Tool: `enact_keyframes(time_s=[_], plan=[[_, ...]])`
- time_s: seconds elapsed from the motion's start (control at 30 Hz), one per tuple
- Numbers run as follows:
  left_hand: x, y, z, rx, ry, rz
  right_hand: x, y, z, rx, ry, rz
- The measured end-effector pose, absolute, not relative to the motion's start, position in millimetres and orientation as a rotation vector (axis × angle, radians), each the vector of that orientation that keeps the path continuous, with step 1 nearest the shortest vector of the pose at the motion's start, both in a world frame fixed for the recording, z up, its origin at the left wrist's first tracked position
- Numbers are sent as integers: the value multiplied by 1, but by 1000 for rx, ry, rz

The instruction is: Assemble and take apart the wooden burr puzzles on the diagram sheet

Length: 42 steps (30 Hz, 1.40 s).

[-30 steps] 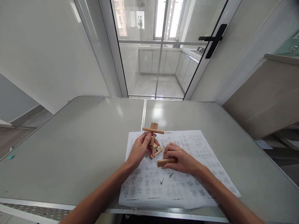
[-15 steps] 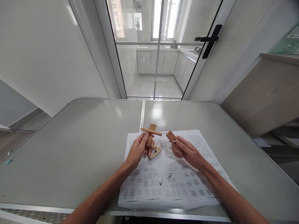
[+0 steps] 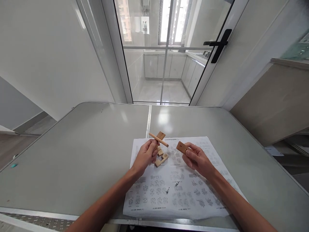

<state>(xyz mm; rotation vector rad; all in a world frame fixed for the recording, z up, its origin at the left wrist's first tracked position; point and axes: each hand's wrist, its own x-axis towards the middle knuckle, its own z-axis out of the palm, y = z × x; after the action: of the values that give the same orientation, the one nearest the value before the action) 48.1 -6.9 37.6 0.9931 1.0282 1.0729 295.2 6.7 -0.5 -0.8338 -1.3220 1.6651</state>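
My left hand [image 3: 146,154] is closed around a flat wooden puzzle piece [image 3: 161,135] and a thin wooden stick [image 3: 159,140] that lies across it. The lower part of that piece is hidden by my fingers. In my right hand [image 3: 196,157] a flat wooden block [image 3: 182,147] is pinched between thumb and fingers, apart from the left hand's pieces. Below my left hand, a notched wooden piece [image 3: 162,160] lies on the printed sheet, with a small wooden block [image 3: 160,151] beside it, partly covered by my fingers.
The large white sheet [image 3: 178,206] with printed diagrams lies on the grey table [image 3: 96,154], near its front edge. A small teal object [image 3: 14,165] sits at the far left edge. Beyond the table stands a glass door with a black handle [image 3: 220,45].
The stick and the flat piece in my left hand have turned to a different angle. My right hand has tilted its block and moved slightly to the right and down.
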Motion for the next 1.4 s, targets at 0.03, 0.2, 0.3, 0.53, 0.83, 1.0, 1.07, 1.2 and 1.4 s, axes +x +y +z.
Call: enact_keyframes(time_s=[0.03, 0.2, 0.3, 0.53, 0.83, 1.0, 1.07, 1.2, 1.4], plan=[[48, -7, 38, 993, 1029, 1072, 295, 6, -1, -841, -1298, 1659], [49, -6, 39, 979, 1045, 1067, 296, 9, -2, -810, -1186, 1615], [48, -6, 38, 976, 1054, 1065, 297, 12, -4, -794, -1172, 1626], [50, -8, 39, 981, 1063, 1056, 293, 10, -1, -783, -1078, 1673], [49, -8, 45, 961, 1078, 1072, 298, 10, 1, -773, -952, 1662], [48, -7, 42, 937, 1045, 1059, 298, 12, -2, -723, -931, 1693], [47, -6, 42, 935, 1017, 1042, 296, 10, -1, -698, -951, 1715], [46, -6, 44, 939, 919, 1016, 292, 6, 5, -650, -1100, 1742], [45, -8, 45, 925, 820, 930, 287, 2, 9, -670, -1200, 1787]])
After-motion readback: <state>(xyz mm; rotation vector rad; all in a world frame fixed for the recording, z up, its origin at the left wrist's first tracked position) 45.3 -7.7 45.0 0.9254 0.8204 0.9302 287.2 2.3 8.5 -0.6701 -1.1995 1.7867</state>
